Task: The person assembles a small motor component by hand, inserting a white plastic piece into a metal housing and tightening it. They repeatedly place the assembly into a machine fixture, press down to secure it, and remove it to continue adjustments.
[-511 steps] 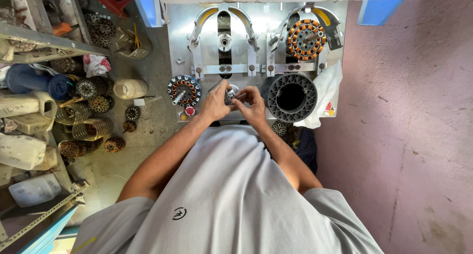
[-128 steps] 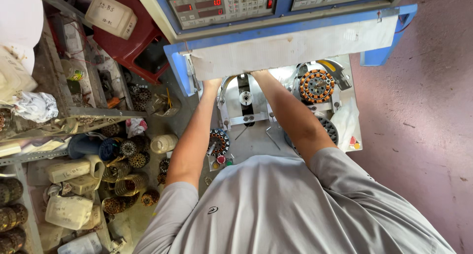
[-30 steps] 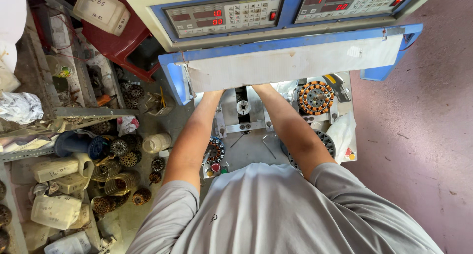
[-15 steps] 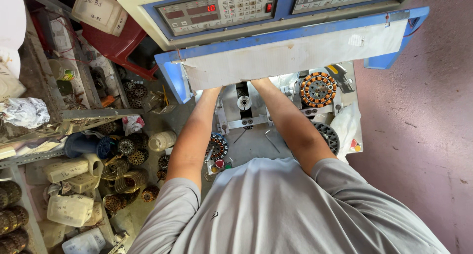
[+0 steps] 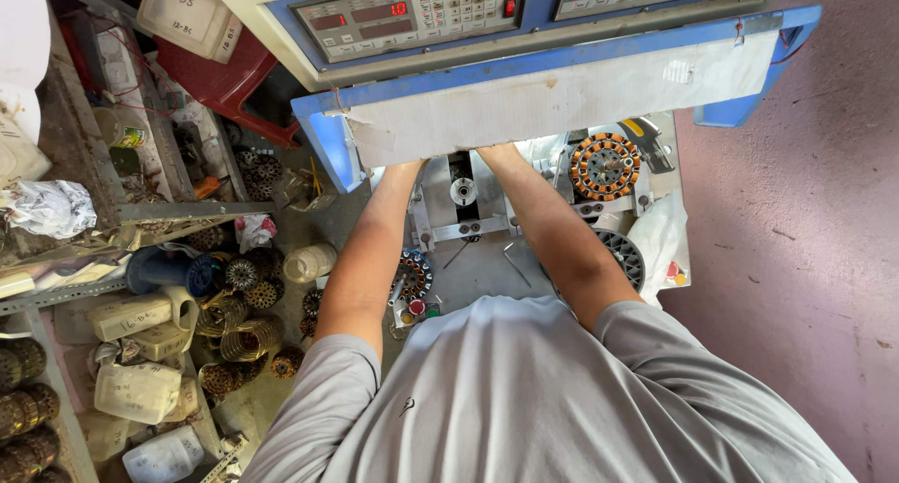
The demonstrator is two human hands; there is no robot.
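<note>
Both hands are hidden from me: the left forearm (image 5: 375,249) and right forearm (image 5: 543,230) run up under the white panel (image 5: 562,94) on the machine's blue-edged front, and the wrists vanish behind it. I can't tell whether either hand is spread, curled or gripping anything.

Between the two forearms I see the grey winding fixture (image 5: 462,197), upright, with a round hub at its middle. Just outside the right forearm a copper-wound stator (image 5: 604,164) sits in the second fixture; below it, near the right elbow, is a dark bare stator ring (image 5: 623,253) with a white plastic bag (image 5: 655,235) touching it. Beside the left elbow a small wound stator (image 5: 412,275) lies on the bench, coloured caps just under it.

Containers, all well out past the left arm: a white lidded jar (image 5: 311,261) on the floor, contents not visible; translucent plastic jugs (image 5: 140,389) on the rack, contents unclear; a dark blue tub (image 5: 169,272) lying on its side, with loose stators (image 5: 245,275) and brass-coloured wire coils (image 5: 245,338) just beside it, not in it. Rusty-brown rotor stacks (image 5: 21,417) fill the far lower shelf.
</note>
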